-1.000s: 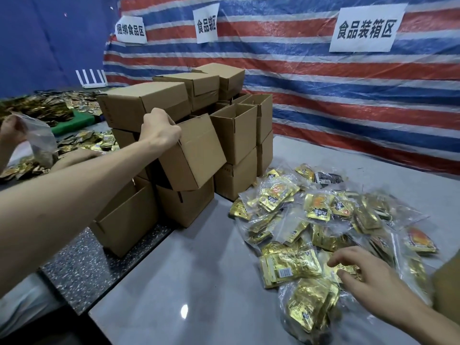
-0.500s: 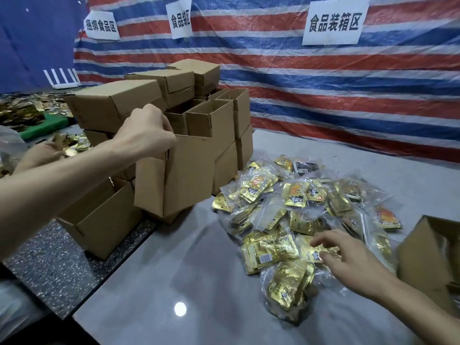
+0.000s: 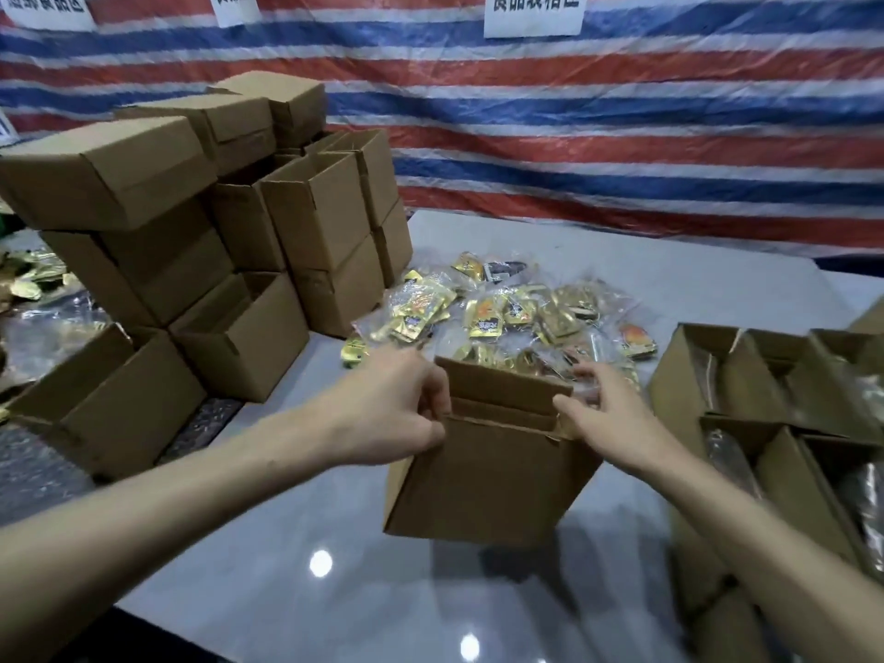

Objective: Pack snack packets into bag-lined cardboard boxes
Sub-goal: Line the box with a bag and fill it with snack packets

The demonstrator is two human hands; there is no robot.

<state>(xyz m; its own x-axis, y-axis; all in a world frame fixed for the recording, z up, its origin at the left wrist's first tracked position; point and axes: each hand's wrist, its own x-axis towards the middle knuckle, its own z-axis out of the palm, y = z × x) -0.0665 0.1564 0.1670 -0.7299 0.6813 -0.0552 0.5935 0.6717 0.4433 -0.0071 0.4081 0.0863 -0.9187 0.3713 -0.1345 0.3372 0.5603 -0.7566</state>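
**Two hands on one open cardboard box**

Two bare hands meet at a single cardboard box (image 3: 488, 476) in the head view, holding it above the grey table (image 3: 296, 590), tilted, with its open top toward the far side. The left hand (image 3: 397, 413) is curled around the box's upper left corner, thumb and fingers pressed against the cardboard. The right hand (image 3: 607, 413) reaches to the upper right corner with fingers loosely spread; its thumb touches the edge, but I cannot tell whether it truly grips the box. A short flap (image 3: 507, 387) stands up at the box's far rim.

Just behind the box, toward the middle of the table, lies a heap of snack packets (image 3: 502, 318), gold and shiny, many inside clear plastic bags. The near part of the heap is hidden by the box.

Along the table's left edge rises a stack of empty boxes (image 3: 229, 222), some closed, some open at the top, piled several high. At the right edge stands a group of open boxes (image 3: 775, 399) with clear plastic lining visible inside.

A tarp (image 3: 574, 136) striped red, white and blue hangs behind the table's far edge, with white paper signs (image 3: 533, 12) fixed near its top, their text cut off by the frame. More gold packets (image 3: 28, 279) lie beyond the stack at far left.
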